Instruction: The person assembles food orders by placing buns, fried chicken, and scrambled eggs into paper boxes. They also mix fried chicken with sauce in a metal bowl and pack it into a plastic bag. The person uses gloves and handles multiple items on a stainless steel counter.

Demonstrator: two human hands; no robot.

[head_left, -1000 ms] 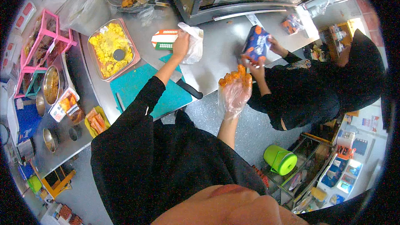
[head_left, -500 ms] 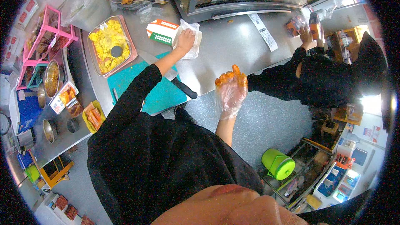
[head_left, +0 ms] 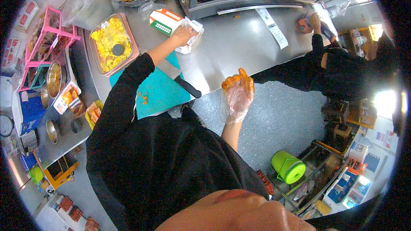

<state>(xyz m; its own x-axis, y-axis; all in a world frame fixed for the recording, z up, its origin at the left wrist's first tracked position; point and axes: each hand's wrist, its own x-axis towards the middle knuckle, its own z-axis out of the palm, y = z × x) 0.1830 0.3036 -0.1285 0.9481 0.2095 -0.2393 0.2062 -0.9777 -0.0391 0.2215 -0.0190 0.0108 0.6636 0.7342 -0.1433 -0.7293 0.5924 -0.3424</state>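
Observation:
My bare left hand (head_left: 183, 35) is closed over a crumpled white paper sheet (head_left: 193, 38) on the steel counter. An orange, white and green carton (head_left: 165, 20) sits just beyond it, against the paper. My right hand (head_left: 238, 96) is raised at the counter's front edge in a clear plastic glove, its fingertips coated in orange sauce. Its fingers are partly bent and apart, with nothing visible in them. Below my left forearm lies a teal cutting board (head_left: 158, 92) with orange crumbs; a black-handled knife (head_left: 186, 85) rests across its right edge.
A clear tub of yellow food pieces (head_left: 112, 42) stands left of the board. A receipt strip (head_left: 272, 28) lies farther right. At the far right a co-worker's hand (head_left: 315, 20) reaches to a dark orange package (head_left: 305, 25). A green lidded bucket (head_left: 289, 167) stands low on the right.
My left hand has shifted slightly left and away from me with the paper, and the carton sits farther back. Crumbs on the board now show. The co-worker's hand has moved; my right hand barely has.

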